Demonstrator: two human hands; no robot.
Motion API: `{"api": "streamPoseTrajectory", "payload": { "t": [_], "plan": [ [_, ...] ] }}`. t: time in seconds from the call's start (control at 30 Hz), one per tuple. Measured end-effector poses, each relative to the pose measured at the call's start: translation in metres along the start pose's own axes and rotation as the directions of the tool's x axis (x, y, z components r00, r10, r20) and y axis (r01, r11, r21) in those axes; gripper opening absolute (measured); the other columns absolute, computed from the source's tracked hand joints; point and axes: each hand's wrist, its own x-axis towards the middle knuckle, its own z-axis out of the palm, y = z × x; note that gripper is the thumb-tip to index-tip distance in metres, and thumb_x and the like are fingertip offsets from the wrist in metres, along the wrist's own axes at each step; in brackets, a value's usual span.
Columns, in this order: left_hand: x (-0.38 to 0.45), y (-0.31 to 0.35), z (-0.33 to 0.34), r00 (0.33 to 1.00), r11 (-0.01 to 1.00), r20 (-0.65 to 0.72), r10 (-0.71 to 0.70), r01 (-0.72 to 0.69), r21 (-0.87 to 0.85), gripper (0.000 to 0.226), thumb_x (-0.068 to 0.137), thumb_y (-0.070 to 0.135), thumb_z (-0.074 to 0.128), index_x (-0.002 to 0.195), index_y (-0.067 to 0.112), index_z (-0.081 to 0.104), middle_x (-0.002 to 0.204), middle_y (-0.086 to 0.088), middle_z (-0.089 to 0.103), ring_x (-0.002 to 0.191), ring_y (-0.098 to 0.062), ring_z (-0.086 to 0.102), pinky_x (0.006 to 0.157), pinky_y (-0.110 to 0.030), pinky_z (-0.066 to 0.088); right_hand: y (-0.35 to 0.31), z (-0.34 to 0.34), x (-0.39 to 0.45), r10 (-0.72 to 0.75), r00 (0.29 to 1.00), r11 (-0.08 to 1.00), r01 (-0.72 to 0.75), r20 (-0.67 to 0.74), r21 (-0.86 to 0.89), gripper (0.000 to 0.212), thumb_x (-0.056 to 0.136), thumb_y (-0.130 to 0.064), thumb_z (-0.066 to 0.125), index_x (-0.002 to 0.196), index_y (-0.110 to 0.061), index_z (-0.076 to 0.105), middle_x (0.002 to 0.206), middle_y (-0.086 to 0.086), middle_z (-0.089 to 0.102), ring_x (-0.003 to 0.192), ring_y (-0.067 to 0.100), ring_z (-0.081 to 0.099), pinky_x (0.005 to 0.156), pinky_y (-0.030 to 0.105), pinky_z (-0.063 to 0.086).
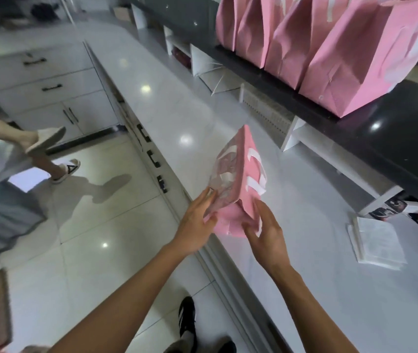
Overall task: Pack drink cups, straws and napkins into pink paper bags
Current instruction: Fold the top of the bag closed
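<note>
Opening flat bag (238,200) | left hand (197,225) and right hand (266,233) pinch its mouth | four bags (330,54) shelved | napkins (376,243) unpacked

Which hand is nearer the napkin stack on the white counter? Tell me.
Right. The right hand grips the pink bag, left of the napkin stack; the left hand holds the bag's far side.

A white counter (167,103) carries a stack of napkins (377,244) to the right of the right hand (269,234). Beyond the hand, a black shelf (394,138) holds pink bags (355,54).
</note>
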Motion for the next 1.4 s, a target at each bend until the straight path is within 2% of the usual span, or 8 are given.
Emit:
{"api": "streamPoseTrajectory", "payload": {
  "t": [0.17,0.4,0.53,0.73,0.93,1.13,1.27,1.4],
  "plan": [
    [0.006,0.012,0.008,0.999,0.999,-0.035,-0.034,0.032,-0.042,0.063,0.099,0.0,0.044,0.154,0.029,0.036,0.157,0.01,0.039,0.143,-0.006,0.036,0.116,-0.016,0.025,0.0,0.017,0.014,0.028,0.998,0.998,-0.025,-0.049,0.059,0.056,0.099,-0.008,0.054,0.15,-0.026,0.04,0.145,-0.007,0.053,0.122,0.017,0.057,0.095,0.02,0.044],
    [0.025,0.01,-0.027,0.986,0.997,-0.154,-0.058,0.05,-0.054,0.061,0.1,-0.003,0.04,0.15,0.031,0.043,0.145,0.008,0.051,0.125,-0.002,0.047,0.093,0.008,0.027,-0.027,0.032,0.052,-0.073,0.996,0.995,0.076,-0.055,0.071,0.047,0.102,-0.01,0.045,0.146,-0.028,0.046,0.142,-0.015,0.053,0.12,0.01,0.056,0.094,0.013,0.042],
    [0.045,-0.003,-0.073,0.976,0.997,-0.219,-0.024,0.009,-0.071,0.056,0.104,0.003,0.042,0.15,0.035,0.042,0.141,0.01,0.054,0.122,-0.002,0.052,0.093,0.002,0.036,-0.06,0.058,0.092,-0.143,0.989,0.982,0.146,-0.028,0.121,0.044,0.106,-0.017,0.041,0.146,-0.034,0.045,0.138,-0.027,0.047,0.115,-0.004,0.051,0.093,0.005,0.037],
    [0.095,-0.044,-0.169,0.952,0.998,-0.304,-0.031,0.013,-0.061,0.058,0.104,0.007,0.042,0.152,0.039,0.037,0.153,0.009,0.046,0.139,-0.012,0.043,0.115,-0.027,0.035,-0.124,0.13,0.175,-0.2,0.979,0.942,0.184,0.03,0.282,0.042,0.109,-0.017,0.041,0.142,-0.042,0.049,0.139,-0.028,0.054,0.125,0.0,0.054,0.101,0.02,0.046],
    [0.164,-0.093,-0.287,0.939,0.999,-0.345,-0.013,-0.006,-0.053,0.058,0.104,0.008,0.042,0.151,0.042,0.036,0.151,0.006,0.049,0.136,-0.014,0.047,0.113,-0.027,0.038,-0.192,0.221,0.274,-0.226,0.973,0.943,0.208,0.042,0.259,0.044,0.108,-0.017,0.041,0.145,-0.041,0.046,0.146,-0.021,0.051,0.131,0.007,0.051,0.109,0.042,0.046],
    [0.232,-0.126,-0.38,0.941,0.998,-0.338,0.012,-0.034,-0.059,0.063,0.104,0.006,0.043,0.151,0.047,0.033,0.152,0.013,0.041,0.139,-0.01,0.039,0.116,-0.028,0.032,-0.252,0.277,0.352,-0.228,0.973,0.944,0.218,0.014,0.249,0.045,0.108,-0.018,0.041,0.146,-0.04,0.046,0.144,-0.035,0.044,0.128,-0.013,0.043,0.11,0.024,0.038],
    [0.279,-0.138,-0.417,0.945,0.997,-0.32,0.061,-0.075,-0.032,0.064,0.105,0.007,0.042,0.148,0.053,0.028,0.145,0.015,0.044,0.127,-0.003,0.042,0.105,-0.019,0.035,-0.268,0.302,0.399,-0.211,0.977,0.944,0.209,-0.02,0.256,0.047,0.107,-0.012,0.041,0.147,-0.036,0.046,0.147,-0.023,0.048,0.132,0.0,0.047,0.111,0.026,0.039],
    [0.346,-0.153,-0.438,0.953,0.997,-0.295,0.069,-0.078,-0.019,0.057,0.105,0.01,0.04,0.148,0.048,0.038,0.136,0.008,0.057,0.118,-0.012,0.056,0.099,-0.027,0.046,-0.281,0.311,0.451,-0.207,0.978,0.935,0.21,-0.042,0.285,0.044,0.107,-0.016,0.04,0.142,-0.042,0.047,0.136,-0.039,0.044,0.122,-0.021,0.043,0.097,0.002,0.035]
  ]
}}
